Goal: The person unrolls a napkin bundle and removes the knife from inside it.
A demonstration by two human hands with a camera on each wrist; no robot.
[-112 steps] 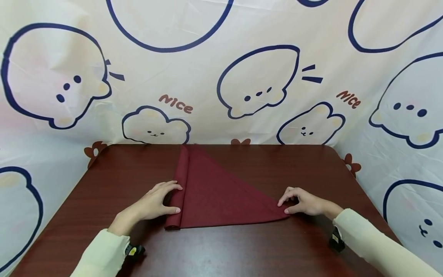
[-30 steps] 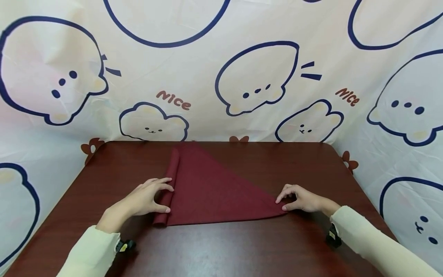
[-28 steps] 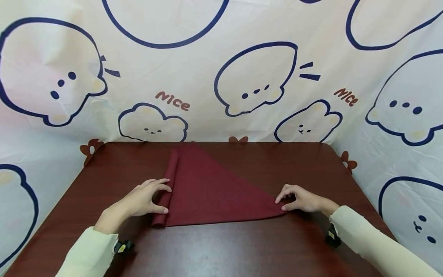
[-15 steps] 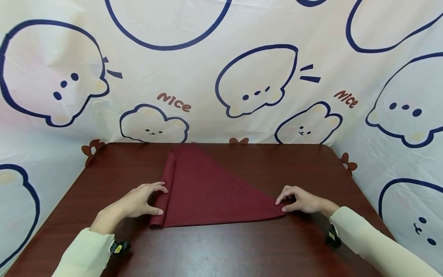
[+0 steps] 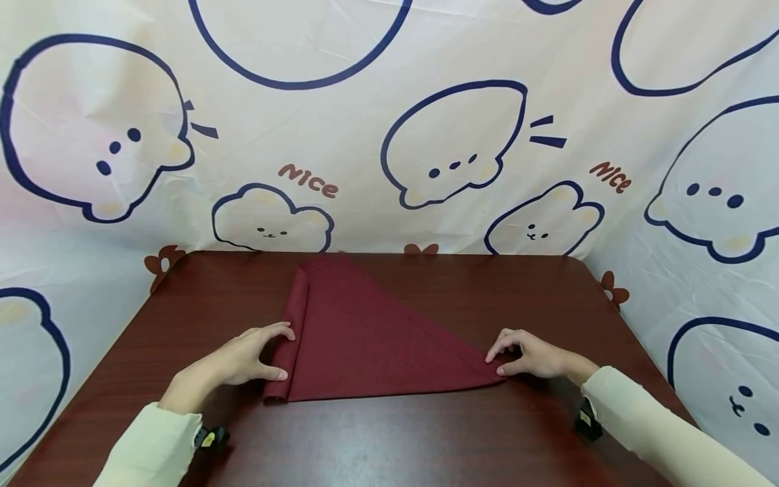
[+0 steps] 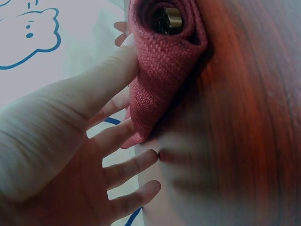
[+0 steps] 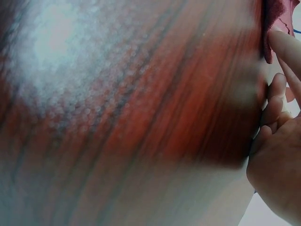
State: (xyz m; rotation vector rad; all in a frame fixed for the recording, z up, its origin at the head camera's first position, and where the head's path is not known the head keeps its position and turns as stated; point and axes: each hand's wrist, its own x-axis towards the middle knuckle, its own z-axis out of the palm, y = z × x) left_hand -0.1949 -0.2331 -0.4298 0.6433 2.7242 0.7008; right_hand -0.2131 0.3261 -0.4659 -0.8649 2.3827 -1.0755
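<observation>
A dark red cloth [image 5: 377, 338] lies on the table, its left side a roll [image 5: 294, 308] and its right side tapering to a corner. My left hand [image 5: 243, 355] is over the roll's near part, thumb and fingertips touching it. In the left wrist view, the thumb lies along the roll and the other fingers are spread, fairly straight. Something gold-coloured and shiny [image 6: 173, 20] shows inside the roll's end; its kind is unclear. My right hand [image 5: 535, 355] presses the right corner with thumb and index fingertips apart; its other fingers are bent.
The brown wooden table [image 5: 389, 446] extends on all sides of the cloth. A pale sheet [image 5: 389, 122] printed with cartoon faces hangs behind and beside it. Each wrist carries a small black device, like the left one [image 5: 209, 438].
Since the earliest frame the roll and my left hand have moved left, and more flat cloth shows between roll and corner. My right hand stays at the corner. The last half second shows almost no movement.
</observation>
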